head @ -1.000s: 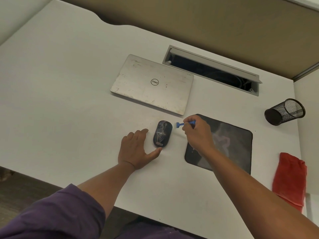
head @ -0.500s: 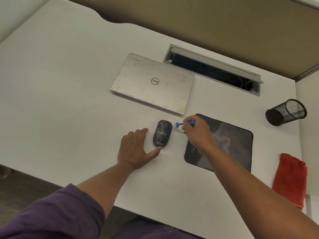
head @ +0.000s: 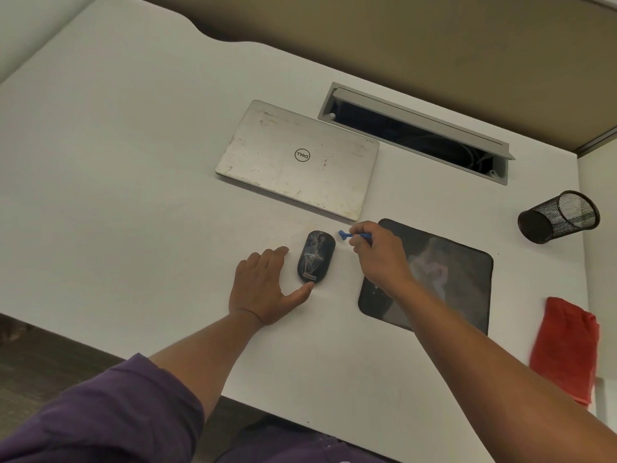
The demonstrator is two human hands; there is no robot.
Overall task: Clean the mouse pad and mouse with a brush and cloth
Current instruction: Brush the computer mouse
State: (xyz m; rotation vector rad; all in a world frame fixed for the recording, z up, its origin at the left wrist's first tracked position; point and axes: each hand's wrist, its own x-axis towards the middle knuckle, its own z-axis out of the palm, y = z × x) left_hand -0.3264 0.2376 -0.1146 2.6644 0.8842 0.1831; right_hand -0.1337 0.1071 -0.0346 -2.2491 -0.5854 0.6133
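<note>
Right hand (head: 379,255) pinches small blue plastic brush (head: 350,235), head just right of dusty black oval mouse (head: 315,256). Left hand (head: 263,289) flat, released, thumb touching mouse's near end. Dark rectangular mouse pad (head: 450,279) right. Risk: unbraced mouse may skid; dust may scatter toward pad.

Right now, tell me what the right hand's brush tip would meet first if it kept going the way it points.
The right hand pinches the blue brush, tip aimed left. Straight on, it would likely meet the mouse at its far end, though it might pass just beyond.
</note>
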